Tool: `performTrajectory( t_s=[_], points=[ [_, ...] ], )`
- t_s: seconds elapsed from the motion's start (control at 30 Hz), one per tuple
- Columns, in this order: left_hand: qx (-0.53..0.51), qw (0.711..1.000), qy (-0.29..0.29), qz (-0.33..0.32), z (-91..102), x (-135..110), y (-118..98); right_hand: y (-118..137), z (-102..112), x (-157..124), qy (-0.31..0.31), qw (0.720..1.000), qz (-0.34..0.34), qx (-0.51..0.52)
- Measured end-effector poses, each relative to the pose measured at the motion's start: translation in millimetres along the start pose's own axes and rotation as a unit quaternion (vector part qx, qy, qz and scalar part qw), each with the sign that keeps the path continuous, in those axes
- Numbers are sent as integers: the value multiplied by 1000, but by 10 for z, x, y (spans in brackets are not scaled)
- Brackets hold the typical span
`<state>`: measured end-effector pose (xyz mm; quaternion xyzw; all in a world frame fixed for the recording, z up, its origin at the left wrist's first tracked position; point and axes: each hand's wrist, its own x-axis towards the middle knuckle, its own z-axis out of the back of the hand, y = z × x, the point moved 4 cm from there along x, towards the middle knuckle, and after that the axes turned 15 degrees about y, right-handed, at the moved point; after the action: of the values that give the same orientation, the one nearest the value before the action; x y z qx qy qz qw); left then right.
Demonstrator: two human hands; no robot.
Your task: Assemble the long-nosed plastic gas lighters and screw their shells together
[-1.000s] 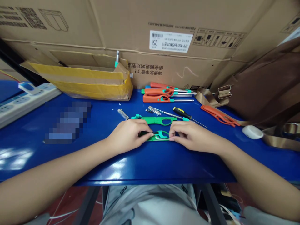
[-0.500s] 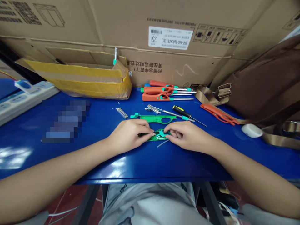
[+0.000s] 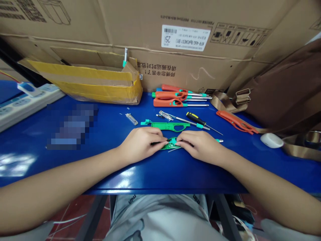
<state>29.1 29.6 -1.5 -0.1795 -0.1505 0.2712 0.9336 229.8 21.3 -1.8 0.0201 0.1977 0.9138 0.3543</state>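
Both hands meet over a green lighter casing half (image 3: 164,147) lying near the table's front. My left hand (image 3: 142,143) pinches at its left part, thumb and forefinger together; what lies between those fingertips is too small to make out. My right hand (image 3: 198,144) has its fingers closed at a teal trigger piece (image 3: 173,141) inside the casing. Thin white wires curl beside the trigger. A thin clear tube (image 3: 174,149) lies just below the casing. Just beyond the hands rests the other green casing half (image 3: 170,126), with a small teal part (image 3: 145,122) at its left end.
Behind lie a clear fuel tank (image 3: 131,119), a metal lighter tube (image 3: 187,122), a screwdriver (image 3: 195,117) and several orange lighters (image 3: 168,102). A taped carton (image 3: 100,90) and power strip (image 3: 27,100) stand left. An orange casing (image 3: 234,121) and white earbud case (image 3: 272,140) lie right.
My right hand has turned slightly and its fingers have come down closer over the trigger piece. A teal-and-metal tip now shows beyond the right hand. The view has shifted a little.
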Motion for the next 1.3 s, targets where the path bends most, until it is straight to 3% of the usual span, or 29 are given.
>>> performTrajectory(
  t_s=[0.33, 1.3],
  points=[
    [33, 999, 2, 10, -11, -7, -43, 31, 98, -58, 20, 998, 58, 5],
    [122, 991, 54, 19, 4, -28, -140, 30, 71, -54, 49, 997, 47, -37]
  ],
)
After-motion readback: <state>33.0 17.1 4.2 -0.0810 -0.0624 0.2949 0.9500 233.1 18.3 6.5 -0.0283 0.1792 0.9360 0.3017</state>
